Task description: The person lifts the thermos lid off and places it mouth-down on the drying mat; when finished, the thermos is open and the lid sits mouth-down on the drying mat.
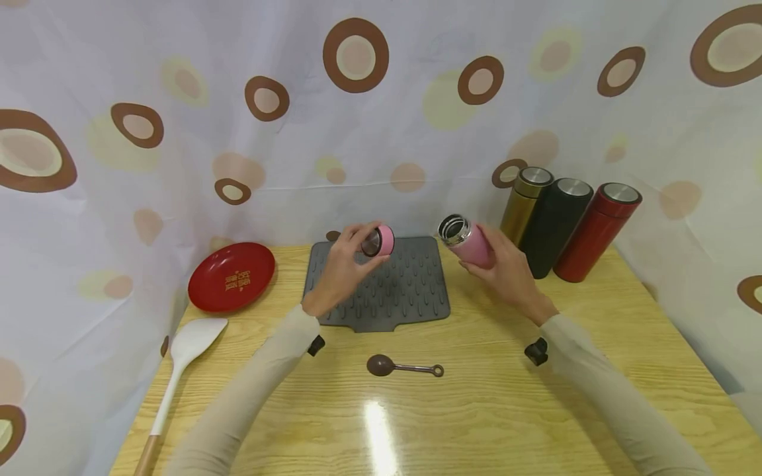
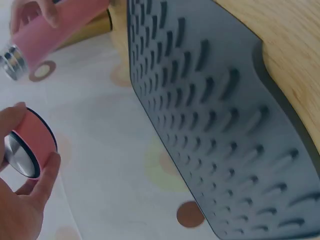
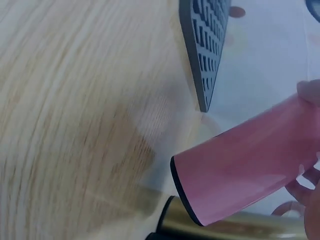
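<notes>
Over the grey drying mat (image 1: 411,291), my left hand (image 1: 342,268) pinches a pink bottle lid (image 1: 386,240) between thumb and fingers. The lid's silver end faces left in the head view. My right hand (image 1: 506,264) grips a pink thermos bottle (image 1: 473,246) around its body, to the right of the mat. The bottle's steel mouth is uncovered and tilts up toward the left. In the left wrist view, the lid (image 2: 42,132) and the bottle (image 2: 60,27) are apart. The bottle's black-edged base (image 3: 187,192) shows in the right wrist view, raised over the table.
A gold thermos (image 1: 516,211), a black thermos (image 1: 553,228) and a red thermos (image 1: 598,231) stand together at the back right. A red plate (image 1: 262,264) lies at the left, with a white spatula (image 1: 178,357) in front of it. A brown spoon (image 1: 381,365) lies before the mat.
</notes>
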{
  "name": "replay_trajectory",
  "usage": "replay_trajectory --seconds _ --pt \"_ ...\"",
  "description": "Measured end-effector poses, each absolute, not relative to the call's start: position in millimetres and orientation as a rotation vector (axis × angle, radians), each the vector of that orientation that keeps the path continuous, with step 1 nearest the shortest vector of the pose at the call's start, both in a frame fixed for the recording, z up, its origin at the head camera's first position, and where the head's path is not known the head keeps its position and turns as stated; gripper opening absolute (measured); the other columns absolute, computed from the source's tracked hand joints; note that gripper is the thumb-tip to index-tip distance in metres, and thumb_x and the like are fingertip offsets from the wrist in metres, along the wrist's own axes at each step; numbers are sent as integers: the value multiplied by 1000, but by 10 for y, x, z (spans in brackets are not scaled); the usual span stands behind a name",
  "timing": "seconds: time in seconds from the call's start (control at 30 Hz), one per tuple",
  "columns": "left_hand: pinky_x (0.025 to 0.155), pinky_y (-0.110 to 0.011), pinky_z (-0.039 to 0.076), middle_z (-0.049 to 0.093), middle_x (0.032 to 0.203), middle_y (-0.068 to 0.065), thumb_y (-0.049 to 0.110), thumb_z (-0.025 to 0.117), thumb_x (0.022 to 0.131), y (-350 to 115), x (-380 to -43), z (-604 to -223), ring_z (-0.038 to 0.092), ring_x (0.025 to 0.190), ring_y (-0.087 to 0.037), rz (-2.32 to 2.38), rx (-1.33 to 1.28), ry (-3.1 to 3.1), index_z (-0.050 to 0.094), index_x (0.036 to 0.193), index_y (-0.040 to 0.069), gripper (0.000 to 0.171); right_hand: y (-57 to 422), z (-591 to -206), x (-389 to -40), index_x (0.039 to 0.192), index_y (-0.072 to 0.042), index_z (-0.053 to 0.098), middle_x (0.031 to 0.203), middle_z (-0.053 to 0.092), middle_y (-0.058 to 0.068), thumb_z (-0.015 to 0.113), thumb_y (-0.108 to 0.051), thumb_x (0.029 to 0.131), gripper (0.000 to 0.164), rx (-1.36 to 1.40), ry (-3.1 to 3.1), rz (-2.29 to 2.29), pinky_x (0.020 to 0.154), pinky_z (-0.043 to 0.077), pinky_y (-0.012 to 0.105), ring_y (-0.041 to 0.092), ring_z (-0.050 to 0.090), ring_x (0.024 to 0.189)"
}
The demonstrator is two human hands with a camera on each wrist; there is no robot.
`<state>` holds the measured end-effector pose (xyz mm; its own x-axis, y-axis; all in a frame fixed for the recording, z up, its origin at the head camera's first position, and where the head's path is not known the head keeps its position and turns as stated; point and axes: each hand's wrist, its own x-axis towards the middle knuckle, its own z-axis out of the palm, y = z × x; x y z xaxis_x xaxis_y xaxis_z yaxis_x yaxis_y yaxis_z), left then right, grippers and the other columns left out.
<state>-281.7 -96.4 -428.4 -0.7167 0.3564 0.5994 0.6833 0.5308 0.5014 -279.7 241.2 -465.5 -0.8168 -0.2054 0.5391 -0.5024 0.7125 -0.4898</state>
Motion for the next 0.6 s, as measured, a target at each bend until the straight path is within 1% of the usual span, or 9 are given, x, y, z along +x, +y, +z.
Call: replay_trajectory --seconds 0.1,0.2,0.27,0.4,0.43,0.5,0.57,0.6 --pt "88 -48 56 54 137 -24 13 84 91 -1083 -2873 -4293 61 115 -35 -1022 -830 -2370 55 150 4 66 2491 -4664 -2837 156 -6 40 148 52 24 88 -13 86 85 443 -2441 1037 107 46 68 43 54 129" --pt "90 -48 56 52 139 -24 14 84 91 -1192 -2924 -4318 61 116 -36 -985 -811 -2408 55 150 4 67 2547 -4684 -2885 157 -5 38 148 51 24 87 -10 86 86 389 -2381 1153 109 44 68 44 53 130" --pt "95 -48 56 52 141 -23 17 83 92 -1262 -2953 -4336 60 120 -35 -959 -788 -2443 54 152 5 67 2567 -4697 -2911 156 -4 39 149 51 24 87 -9 86 86 369 -2344 1192 111 42 67 44 53 132" --pt "104 -49 53 53 141 -22 17 82 93 -1400 -3013 -4395 59 126 -35 -917 -741 -2503 52 153 5 69 2581 -4723 -2937 155 -3 39 148 52 24 87 -9 86 85 313 -2282 1201 113 43 64 41 53 133" --pt "105 -49 53 54 141 -22 16 82 93 -1431 -3025 -4410 59 127 -35 -919 -729 -2518 52 153 4 69 2583 -4728 -2939 155 -3 39 146 52 24 88 -9 85 85 293 -2270 1186 113 44 61 40 53 132" --pt "106 -51 52 54 142 -23 15 83 92 -1495 -3049 -4439 59 127 -36 -930 -703 -2549 51 152 3 69 2585 -4737 -2940 155 -2 40 141 52 24 88 -10 85 85 256 -2244 1165 112 48 47 37 54 127" --pt "106 -51 52 55 142 -24 13 84 91 -1558 -3080 -4470 59 127 -37 -929 -673 -2581 51 150 0 69 2589 -4748 -2941 154 0 40 136 52 26 88 -12 85 85 222 -2219 1146 104 47 30 35 53 120" --pt "107 -52 52 55 142 -24 13 84 91 -1591 -3099 -4485 59 127 -37 -925 -656 -2599 52 149 0 68 2592 -4754 -2944 154 1 41 134 51 26 88 -12 85 85 207 -2204 1142 101 45 24 34 53 118"
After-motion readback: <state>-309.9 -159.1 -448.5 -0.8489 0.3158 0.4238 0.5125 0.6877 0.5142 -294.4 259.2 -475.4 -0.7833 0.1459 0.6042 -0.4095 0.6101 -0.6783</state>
